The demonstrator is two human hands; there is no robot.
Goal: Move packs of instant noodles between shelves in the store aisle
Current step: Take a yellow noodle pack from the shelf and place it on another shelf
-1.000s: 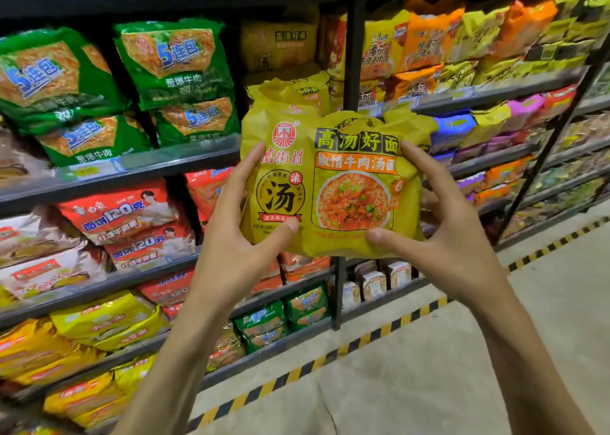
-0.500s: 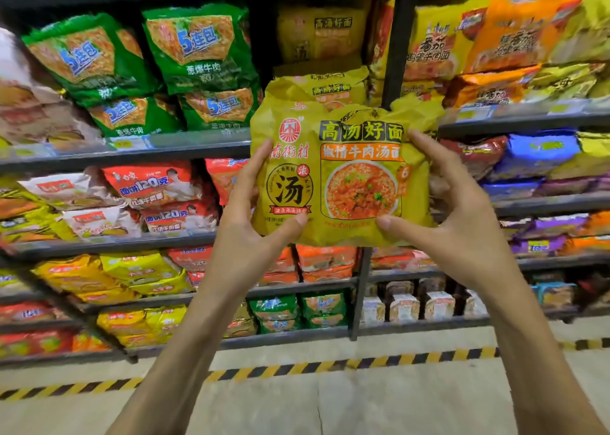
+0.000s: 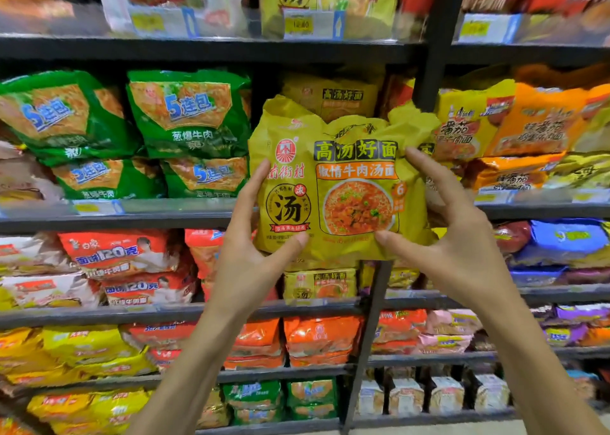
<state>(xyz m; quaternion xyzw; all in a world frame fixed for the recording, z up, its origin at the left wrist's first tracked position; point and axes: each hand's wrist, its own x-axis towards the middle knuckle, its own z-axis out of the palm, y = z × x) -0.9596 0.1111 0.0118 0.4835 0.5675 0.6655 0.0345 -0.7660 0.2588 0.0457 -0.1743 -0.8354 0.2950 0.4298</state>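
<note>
Yellow noodle multipack (image 3: pixel 336 183) pinched at both lower corners, left hand (image 3: pixel 251 253) and right hand (image 3: pixel 462 246), thumbs in front. It hangs before the shelf edge (image 3: pixel 132 218), not yet placed.

I read 南街村, 高汤好面, a big 汤 and a 6 on the yellow pack (image 3: pixel 333 183), 5连包 and 葱爆牛肉 on the green pack (image 3: pixel 189 114) left of it, and 白象 with 面饼120克 on the red pack (image 3: pixel 112 253) lower down.

Dark tiered metal shelving (image 3: pixel 198 50)
</note>
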